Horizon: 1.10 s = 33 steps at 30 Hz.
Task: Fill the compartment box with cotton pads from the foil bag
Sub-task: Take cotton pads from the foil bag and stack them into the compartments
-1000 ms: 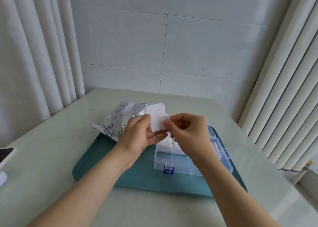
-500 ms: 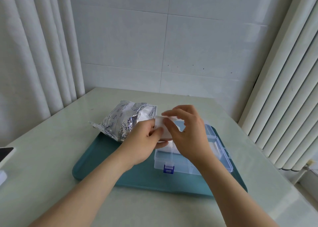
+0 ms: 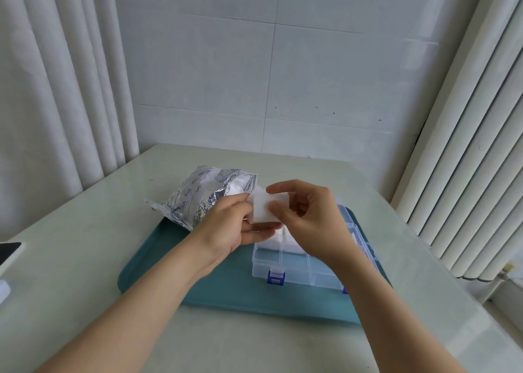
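Both hands meet above the far left part of the compartment box [image 3: 283,262]. Left hand [image 3: 226,228]: fingers curled under a small stack of cotton pads [image 3: 261,211], thumb on its left edge. Right hand [image 3: 314,225]: thumb and forefinger pinch the stack's right side, other fingers loosely bent. Box is clear, blue latch [image 3: 276,277] on its near wall, set on the right half of the teal tray [image 3: 198,285]; white pads show in its far compartments. Foil bag [image 3: 195,200] lies across the tray's far left corner, open mouth toward the hands. Dark flat device [image 3: 8,252] at the desk's [image 3: 85,273] left edge.
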Each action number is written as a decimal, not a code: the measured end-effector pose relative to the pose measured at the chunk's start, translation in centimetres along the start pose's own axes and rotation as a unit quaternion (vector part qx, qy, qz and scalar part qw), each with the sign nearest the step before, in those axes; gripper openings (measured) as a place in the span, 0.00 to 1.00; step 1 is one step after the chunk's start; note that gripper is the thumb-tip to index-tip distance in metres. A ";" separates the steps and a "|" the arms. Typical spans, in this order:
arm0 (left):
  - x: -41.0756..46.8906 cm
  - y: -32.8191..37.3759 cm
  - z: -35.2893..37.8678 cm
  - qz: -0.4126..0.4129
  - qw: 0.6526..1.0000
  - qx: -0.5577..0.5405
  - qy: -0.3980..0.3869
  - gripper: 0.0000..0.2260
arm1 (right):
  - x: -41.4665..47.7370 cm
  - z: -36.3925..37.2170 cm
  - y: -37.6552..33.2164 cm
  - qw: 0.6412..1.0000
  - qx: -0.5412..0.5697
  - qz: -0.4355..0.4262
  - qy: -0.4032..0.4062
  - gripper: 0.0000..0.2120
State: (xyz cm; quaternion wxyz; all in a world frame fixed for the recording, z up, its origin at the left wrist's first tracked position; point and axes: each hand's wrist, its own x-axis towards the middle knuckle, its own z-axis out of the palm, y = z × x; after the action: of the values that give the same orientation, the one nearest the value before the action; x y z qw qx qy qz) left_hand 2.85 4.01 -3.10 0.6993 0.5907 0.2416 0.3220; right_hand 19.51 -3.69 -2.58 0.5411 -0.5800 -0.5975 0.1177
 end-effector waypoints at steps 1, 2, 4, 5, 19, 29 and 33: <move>0.0 0.1 0.1 -0.003 1.000 -0.014 -0.004 0.19 | 0.0 0.2 0.0 1.000 -0.003 0.000 0.002 0.10; -0.1 0.2 0.2 -0.006 1.000 -0.026 -0.009 0.19 | 0.0 0.3 0.0 1.000 -0.007 0.000 0.006 0.10; -0.1 0.3 0.3 -0.012 0.999 -0.045 -0.014 0.19 | 0.0 0.4 -0.1 1.000 -0.020 -0.001 0.014 0.10; -0.2 0.3 0.4 -0.014 0.999 -0.050 -0.015 0.19 | -0.1 0.4 -0.2 0.999 -0.031 -0.001 0.014 0.10; 0.0 -0.5 -0.1 0.057 0.996 0.061 0.015 0.12 | -0.1 -0.3 -1.1 0.992 -0.034 0.101 0.067 0.11; -0.1 -0.5 -0.3 0.073 0.995 0.060 0.040 0.12 | -0.2 -0.5 -1.2 0.978 0.081 0.146 0.128 0.08; 0.1 -0.4 -0.5 0.050 0.997 0.037 0.051 0.12 | -0.1 -1.1 -1.8 0.970 0.155 0.128 0.134 0.12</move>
State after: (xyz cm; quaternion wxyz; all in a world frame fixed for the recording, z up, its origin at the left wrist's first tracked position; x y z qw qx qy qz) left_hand 2.61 4.44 -3.55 0.6470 0.6100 0.2589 0.3771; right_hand 19.31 -4.79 -0.81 0.6800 -0.5710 -0.4148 0.1989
